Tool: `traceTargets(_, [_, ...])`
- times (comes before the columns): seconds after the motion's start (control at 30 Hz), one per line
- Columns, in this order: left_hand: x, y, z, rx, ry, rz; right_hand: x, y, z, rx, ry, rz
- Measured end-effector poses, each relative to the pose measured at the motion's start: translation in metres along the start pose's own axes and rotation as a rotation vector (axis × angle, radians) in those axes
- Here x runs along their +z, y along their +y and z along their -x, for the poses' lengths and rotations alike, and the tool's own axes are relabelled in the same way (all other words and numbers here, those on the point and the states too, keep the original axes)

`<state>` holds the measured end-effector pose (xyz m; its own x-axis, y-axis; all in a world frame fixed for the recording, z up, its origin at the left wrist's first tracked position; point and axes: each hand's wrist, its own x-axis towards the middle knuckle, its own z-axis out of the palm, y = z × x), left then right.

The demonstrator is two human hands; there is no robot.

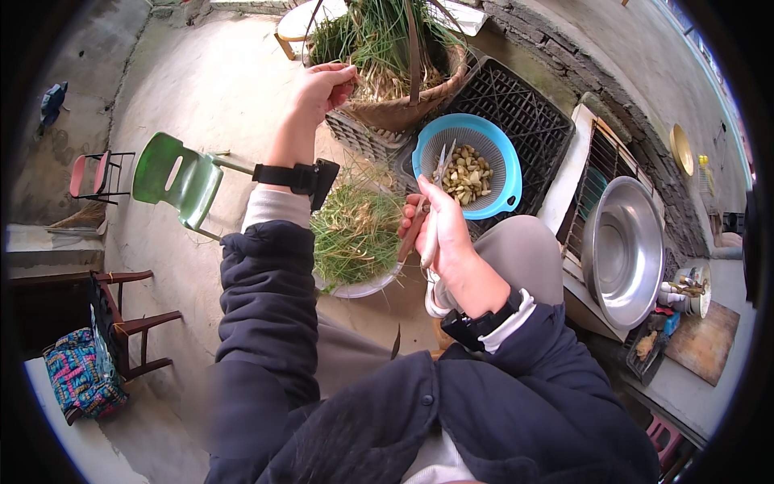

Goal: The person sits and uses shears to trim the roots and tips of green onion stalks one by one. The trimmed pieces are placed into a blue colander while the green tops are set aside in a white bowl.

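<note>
My right hand (447,236) grips a pair of scissors (413,233) by the handles. Their slightly parted blades point away from me, over a blue colander (513,151). Small pale bulbs (467,175) lie inside the colander. My left hand (326,91) is at the near left rim of a woven basket (393,114), with thumb and fingers pinched together. Whether a strand is between those fingertips is unclear. Green onion-like plants (375,42) with pale, rooty bulbs fill the basket. Below my left hand, cut green leaves and dry roots (357,236) heap over a pale basin (361,289).
Black plastic crates (526,109) support the colander. A metal basin (626,254) leans over a rack on the right, near a wooden board (703,342). Left are a green chair (181,175), a pink chair (91,175) and a patterned bag (84,375).
</note>
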<state>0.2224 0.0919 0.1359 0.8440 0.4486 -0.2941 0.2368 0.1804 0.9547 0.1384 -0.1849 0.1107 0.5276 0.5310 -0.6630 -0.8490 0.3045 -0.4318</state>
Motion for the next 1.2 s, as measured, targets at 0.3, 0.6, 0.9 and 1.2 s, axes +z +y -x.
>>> traceTargets(0.3, [0.003,-0.074,0.071,-0.11,0.076,0.593,-0.001,0.01,-0.004,0.018,-0.003,0.048])
traceTargets(0.6, [0.011,-0.127,0.156,0.234,0.39,0.897,0.0,0.027,-0.002,0.127,-0.192,0.604])
traceTargets(0.9, [0.008,-0.14,0.175,0.208,0.466,0.874,0.005,0.053,-0.016,-0.043,-0.109,1.118])
traceTargets(1.2, [-0.004,-0.142,0.188,0.201,0.378,0.799,0.018,0.062,-0.023,-0.254,-0.114,1.251])
